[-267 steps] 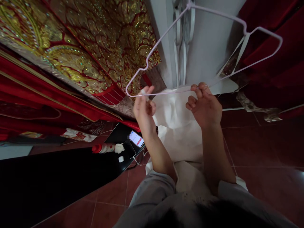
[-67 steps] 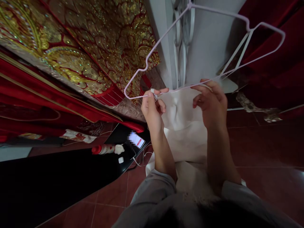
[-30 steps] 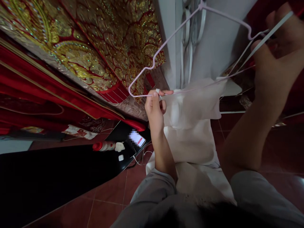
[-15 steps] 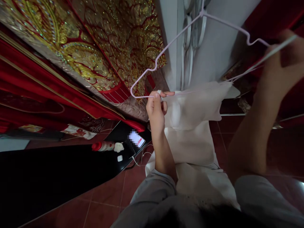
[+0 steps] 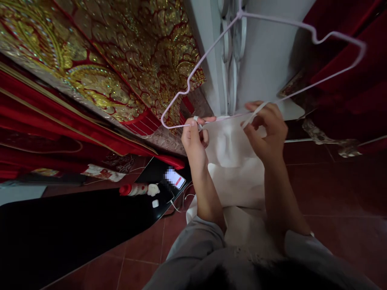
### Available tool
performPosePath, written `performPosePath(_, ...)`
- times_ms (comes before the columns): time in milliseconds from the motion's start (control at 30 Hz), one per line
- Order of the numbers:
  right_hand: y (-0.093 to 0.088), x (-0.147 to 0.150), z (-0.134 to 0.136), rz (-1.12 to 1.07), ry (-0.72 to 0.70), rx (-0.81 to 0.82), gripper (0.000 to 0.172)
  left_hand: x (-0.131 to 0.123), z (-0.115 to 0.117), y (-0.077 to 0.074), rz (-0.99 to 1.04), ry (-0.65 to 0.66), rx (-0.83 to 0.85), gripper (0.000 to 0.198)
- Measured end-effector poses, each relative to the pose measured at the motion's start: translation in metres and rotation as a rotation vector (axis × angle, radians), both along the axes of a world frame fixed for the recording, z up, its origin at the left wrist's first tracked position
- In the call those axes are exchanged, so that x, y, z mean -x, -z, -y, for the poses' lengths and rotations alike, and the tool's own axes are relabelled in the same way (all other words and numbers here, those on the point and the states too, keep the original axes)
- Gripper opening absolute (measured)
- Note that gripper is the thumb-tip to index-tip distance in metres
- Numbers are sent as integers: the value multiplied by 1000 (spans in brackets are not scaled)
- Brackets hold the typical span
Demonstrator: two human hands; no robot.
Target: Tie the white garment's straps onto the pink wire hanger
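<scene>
A thin lilac hanger [image 5: 240,15] spans the upper middle of the head view. My left hand [image 5: 195,141] is closed on the left part of its lower bar, with a bit of white band around a finger. Close to the middle of the same bar, my right hand [image 5: 268,131] pinches a narrow white strap [image 5: 256,114] between bent fingers. Pale off-white fabric [image 5: 236,181] hangs below the bar, between and behind my forearms. How the strap joins the fabric is hidden.
Gold-and-red sequinned garments [image 5: 133,60] hang at upper left. A black table [image 5: 75,225] at left carries a lit phone [image 5: 175,179], a red-capped bottle [image 5: 133,189] and a small white case [image 5: 155,204]. A white panel [image 5: 266,52] stands behind the hanger, with dark red cloth [image 5: 341,96] at right.
My right hand has come in from the far right to the hanger's lower bar, bringing the white strap, which was stretched out before. The hanger has shifted slightly left in view; my left hand keeps its grip.
</scene>
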State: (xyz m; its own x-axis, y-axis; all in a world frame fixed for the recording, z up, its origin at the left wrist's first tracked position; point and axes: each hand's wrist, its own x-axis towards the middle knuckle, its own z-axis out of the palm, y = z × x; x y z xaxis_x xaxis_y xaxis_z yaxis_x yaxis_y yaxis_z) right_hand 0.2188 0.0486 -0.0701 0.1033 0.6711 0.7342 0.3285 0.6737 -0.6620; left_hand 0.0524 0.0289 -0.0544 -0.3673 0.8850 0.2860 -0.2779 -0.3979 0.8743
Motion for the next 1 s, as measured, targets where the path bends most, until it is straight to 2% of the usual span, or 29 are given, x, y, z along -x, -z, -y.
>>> performPosePath(100,-2,-3,-1,48,-37,100,24,3,0,4,-14,4,10,33)
performPosePath(167,0,-7,-3,50,-40,122,23,10,-1,9,-21,-74,2,21)
performPosePath(233,0,-9,-4,58,-45,127,24,21,-3,13,-40,-289,-48,15)
performPosePath(333,0,-11,-3,57,-48,123,24,46,-6,18,-136,-697,-169,16)
performPosePath(400,0,-11,-3,46,-56,114,23,61,-6,18,-234,-851,-253,15)
performPosePath(433,1,-11,-3,45,-63,111,24,66,-7,17,-285,-862,-288,13)
performPosePath(500,1,-10,-3,51,-72,109,25,70,-8,12,-386,-749,-327,16)
performPosePath(567,2,-9,-2,65,-69,113,26,68,-10,3,-492,-543,-333,31)
performPosePath(667,3,-9,-1,47,-42,91,26,61,-15,-18,-587,-311,-290,39)
performPosePath(833,3,-12,0,34,-34,88,26,60,-25,-54,-645,-100,-180,21)
performPosePath(933,3,-12,1,17,-28,96,25,63,-32,-59,-676,-3,-161,24)
performPosePath(1000,3,-11,1,20,-21,100,25,62,-34,-56,-640,-2,-124,24)
